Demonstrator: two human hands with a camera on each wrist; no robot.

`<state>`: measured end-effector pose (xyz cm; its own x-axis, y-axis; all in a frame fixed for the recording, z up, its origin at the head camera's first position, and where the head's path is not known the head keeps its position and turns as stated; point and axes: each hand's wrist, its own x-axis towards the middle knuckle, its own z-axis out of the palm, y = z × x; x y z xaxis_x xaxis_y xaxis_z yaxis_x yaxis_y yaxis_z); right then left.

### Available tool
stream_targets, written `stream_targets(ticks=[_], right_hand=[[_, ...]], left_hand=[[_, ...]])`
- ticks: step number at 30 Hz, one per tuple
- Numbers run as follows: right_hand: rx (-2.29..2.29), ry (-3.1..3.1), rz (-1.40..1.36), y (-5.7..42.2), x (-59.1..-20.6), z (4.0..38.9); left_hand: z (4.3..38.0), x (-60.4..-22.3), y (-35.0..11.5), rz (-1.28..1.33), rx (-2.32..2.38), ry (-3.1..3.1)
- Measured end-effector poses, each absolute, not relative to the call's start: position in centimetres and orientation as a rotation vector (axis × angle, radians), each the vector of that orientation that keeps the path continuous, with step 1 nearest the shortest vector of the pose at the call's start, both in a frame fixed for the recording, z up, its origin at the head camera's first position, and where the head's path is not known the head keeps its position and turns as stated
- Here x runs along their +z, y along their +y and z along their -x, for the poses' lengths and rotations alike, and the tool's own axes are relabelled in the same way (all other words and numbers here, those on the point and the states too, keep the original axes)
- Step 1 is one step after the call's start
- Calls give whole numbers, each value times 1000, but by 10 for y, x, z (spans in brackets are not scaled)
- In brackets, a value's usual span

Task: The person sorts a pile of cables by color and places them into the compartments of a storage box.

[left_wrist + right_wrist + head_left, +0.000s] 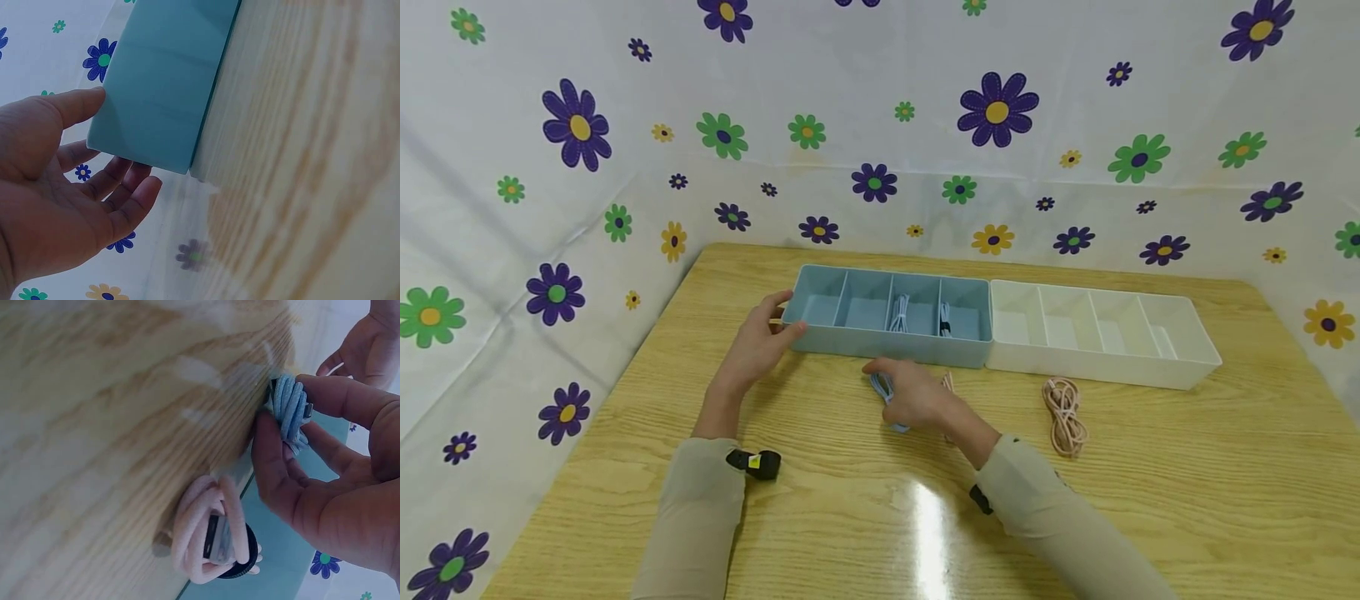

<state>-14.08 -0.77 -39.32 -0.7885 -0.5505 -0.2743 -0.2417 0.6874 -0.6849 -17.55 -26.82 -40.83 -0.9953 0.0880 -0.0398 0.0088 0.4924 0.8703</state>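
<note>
A light blue divided storage box (880, 342) stands at the back of the table. My left hand (754, 348) holds its left end, with the thumb (84, 105) on the front wall and the fingers around the end. In front of the box, my right hand (919, 396) pinches a coiled blue cable (290, 414) between thumb and fingers, low over the tabletop. Inside the box, one blue cable bundle (900, 313) lies in the third compartment from the left. Another blue bundle (945, 319), with a black tie, lies in the rightmost one.
A white divided box (1090, 364) adjoins the blue box's right end. On the wooden table (820, 533) lies a coiled pink cable (1064, 417) before the white box. Another pink cable (192, 534), with a black tie, lies beside my right hand. Flowered cloth (917, 142) hangs behind.
</note>
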Motion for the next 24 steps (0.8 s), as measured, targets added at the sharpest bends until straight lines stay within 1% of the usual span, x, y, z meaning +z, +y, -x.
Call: stream_targets(ticks=[24], right_hand=[[-1113, 2334, 646, 3, -387, 139]], left_hand=[[175, -408, -268, -77, 1546, 2649]])
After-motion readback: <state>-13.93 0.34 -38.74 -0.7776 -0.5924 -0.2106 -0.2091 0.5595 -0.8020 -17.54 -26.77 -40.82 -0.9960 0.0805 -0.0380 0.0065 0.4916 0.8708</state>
